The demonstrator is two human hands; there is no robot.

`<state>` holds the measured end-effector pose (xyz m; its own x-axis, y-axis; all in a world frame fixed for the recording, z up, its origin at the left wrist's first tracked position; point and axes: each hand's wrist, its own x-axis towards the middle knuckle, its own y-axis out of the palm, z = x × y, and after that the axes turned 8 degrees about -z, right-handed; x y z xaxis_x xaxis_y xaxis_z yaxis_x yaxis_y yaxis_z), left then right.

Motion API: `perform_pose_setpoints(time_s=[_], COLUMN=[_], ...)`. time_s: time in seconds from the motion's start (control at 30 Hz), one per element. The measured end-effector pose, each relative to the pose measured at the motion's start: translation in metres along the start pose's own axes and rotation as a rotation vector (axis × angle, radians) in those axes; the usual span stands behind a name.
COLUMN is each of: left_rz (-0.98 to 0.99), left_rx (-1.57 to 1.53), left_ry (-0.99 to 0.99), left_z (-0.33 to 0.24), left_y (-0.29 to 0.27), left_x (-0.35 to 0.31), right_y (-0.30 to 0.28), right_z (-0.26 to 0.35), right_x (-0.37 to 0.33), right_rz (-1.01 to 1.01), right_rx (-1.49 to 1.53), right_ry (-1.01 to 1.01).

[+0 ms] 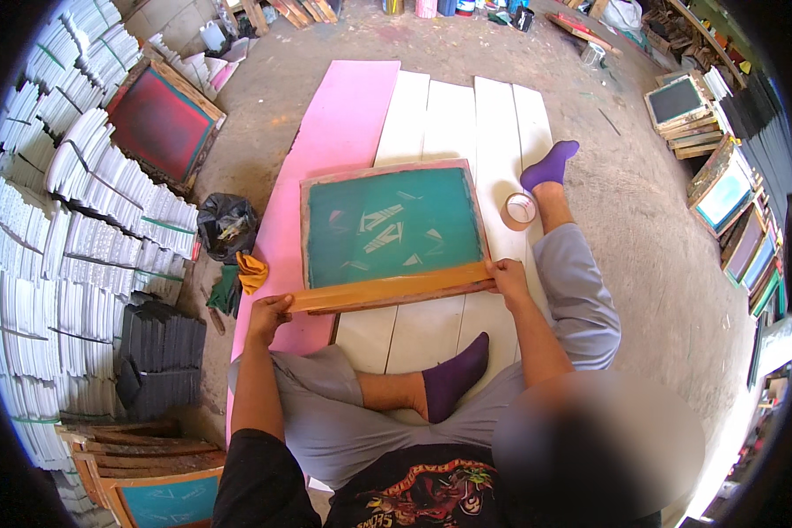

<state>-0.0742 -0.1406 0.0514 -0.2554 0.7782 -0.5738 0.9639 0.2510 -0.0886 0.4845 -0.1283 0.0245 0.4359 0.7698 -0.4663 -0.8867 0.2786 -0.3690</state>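
We were in a workshop, by its look one for screen printing, where a framed teal screen (431,242) bearing pale shapes lay across white planks (450,123). Banded white stacks (119,246) rose high along our left beside a red-faced frame (163,113), and more framed screens (726,189) leaned in a row at our right. Around us stretched a stained concrete floor (669,264), with colourful containers (426,8) lined up at its far edge.
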Motion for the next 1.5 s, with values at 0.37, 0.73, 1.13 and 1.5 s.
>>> perform_pose_setpoints(time_s=[0.37,0.73,1.13,1.5], left_rz=[-0.018,-0.103,-0.177,-0.186], left_rx=[0.082,0.089,0.149,0.195], left_ry=[0.045,0.232,0.263,0.307], left_z=[0.020,0.033,0.026,0.031], left_y=[0.013,0.026,0.038,0.034], left_x=[0.006,0.015,0.005,0.005], right_y=[-0.005,-0.005,-0.007,-0.006], right_z=[-0.036,-0.045,-0.042,-0.041], right_x=[-0.003,-0.003,-0.001,-0.002], right_rz=[-0.120,-0.207,-0.216,-0.210], right_rx=[0.265,0.219,0.228,0.232], right_ry=[-0.145,-0.233,-0.119,-0.100])
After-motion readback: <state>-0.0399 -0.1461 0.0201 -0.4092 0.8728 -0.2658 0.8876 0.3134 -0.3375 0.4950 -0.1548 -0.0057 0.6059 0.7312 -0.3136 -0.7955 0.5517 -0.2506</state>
